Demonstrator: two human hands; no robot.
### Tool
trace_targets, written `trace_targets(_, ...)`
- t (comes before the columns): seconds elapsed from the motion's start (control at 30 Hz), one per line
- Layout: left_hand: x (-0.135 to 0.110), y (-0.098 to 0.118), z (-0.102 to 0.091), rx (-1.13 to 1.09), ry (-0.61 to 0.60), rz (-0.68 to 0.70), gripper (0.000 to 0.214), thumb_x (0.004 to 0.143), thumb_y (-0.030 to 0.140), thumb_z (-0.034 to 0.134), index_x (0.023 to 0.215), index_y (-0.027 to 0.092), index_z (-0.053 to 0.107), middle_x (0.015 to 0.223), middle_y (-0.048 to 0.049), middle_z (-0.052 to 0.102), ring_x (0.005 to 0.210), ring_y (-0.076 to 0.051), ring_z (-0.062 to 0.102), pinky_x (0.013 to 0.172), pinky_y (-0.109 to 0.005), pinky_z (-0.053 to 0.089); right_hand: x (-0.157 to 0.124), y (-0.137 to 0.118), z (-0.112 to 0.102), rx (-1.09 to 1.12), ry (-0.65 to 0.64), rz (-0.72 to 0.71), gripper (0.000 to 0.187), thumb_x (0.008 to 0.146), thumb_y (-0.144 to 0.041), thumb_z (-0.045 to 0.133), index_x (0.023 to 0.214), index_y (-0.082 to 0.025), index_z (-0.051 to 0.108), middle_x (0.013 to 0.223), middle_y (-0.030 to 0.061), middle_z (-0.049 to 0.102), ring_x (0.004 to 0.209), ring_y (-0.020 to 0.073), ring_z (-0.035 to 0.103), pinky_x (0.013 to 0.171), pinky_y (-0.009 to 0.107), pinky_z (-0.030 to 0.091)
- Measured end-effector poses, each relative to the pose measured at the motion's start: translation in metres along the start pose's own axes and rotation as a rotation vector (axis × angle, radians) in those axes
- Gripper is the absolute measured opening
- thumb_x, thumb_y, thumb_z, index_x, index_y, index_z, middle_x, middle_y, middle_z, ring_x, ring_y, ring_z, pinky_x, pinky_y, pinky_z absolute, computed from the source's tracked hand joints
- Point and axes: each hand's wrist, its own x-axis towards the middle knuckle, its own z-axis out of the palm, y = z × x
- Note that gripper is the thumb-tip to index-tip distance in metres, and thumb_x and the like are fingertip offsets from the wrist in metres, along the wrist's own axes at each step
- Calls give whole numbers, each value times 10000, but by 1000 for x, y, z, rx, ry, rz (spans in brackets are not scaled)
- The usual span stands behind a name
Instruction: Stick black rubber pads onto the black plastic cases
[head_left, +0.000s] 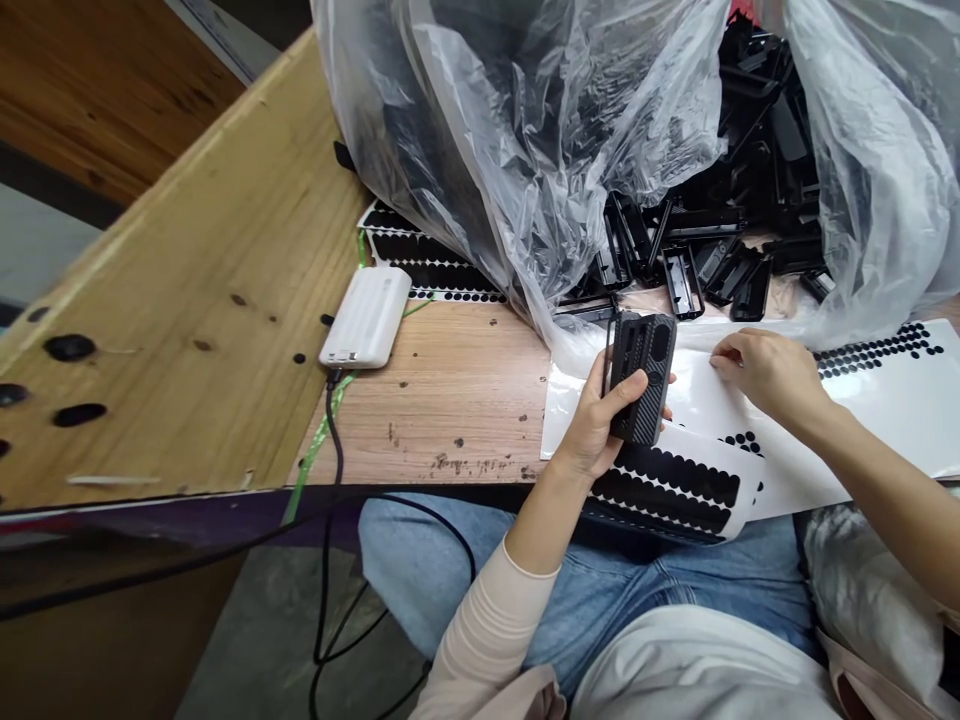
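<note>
My left hand (589,432) is wrapped round a black plastic casing (646,380) with a ribbed, carbon-like face, held upright above the table edge. A thin black strip runs along the casing's left side; I cannot tell whether it is a separate piece. My right hand (772,372) pinches thumb and forefinger together just over a glossy white backing sheet (885,425) dotted with small black round stickers (874,355). Whatever lies between those fingertips is too small to make out. Below the casing, a sheet of black oval stickers (667,492) overhangs the table edge toward my lap.
Black plastic casings (742,225) spill from a large clear plastic bag (525,150) at the back. More sticker sheets (427,262) lie partly beneath it. A white power bank (367,318) with a black cable (335,440) sits left, near a slanting wooden board (187,270).
</note>
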Motion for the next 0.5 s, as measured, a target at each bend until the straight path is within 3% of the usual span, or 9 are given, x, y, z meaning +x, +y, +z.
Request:
trace_targets(0.23,1,-1,-1,9,-13,21,667,840,553,916,1256,233,505,1166,-111,774,776,-219,787,600,-284,589,16,16,-11,178,-161,36,159,920,-340,689,846,-232,779,866,85,807,782,289,716,652,401,485)
trace_targets(0.33,2,-2,-2,6,-10,35,667,852,557,906,1276,234,505,1192,-119,775,795,-220,788,618,-290,597,20,19,-18,292,-225,69,241,884,-453,769,813,-223,768,847,88,798,766,273,709,656,402,520)
trace_targets(0.4,1,-2,-1,-1,-3,37,668,857,548,904,1290,230,508,1178,-115,779,776,-201,776,627,-287,603,17,12,-27,453,-267,111,376,830,-590,832,801,-220,770,835,82,785,770,262,705,680,411,568)
trace_targets(0.5,1,-2,0,-8,8,34,666,857,532,910,1296,231,511,1132,-93,780,733,-179,760,622,-280,603,6,-13,-43,914,-406,150,495,732,-686,919,826,-220,784,860,56,765,829,241,724,781,440,661)
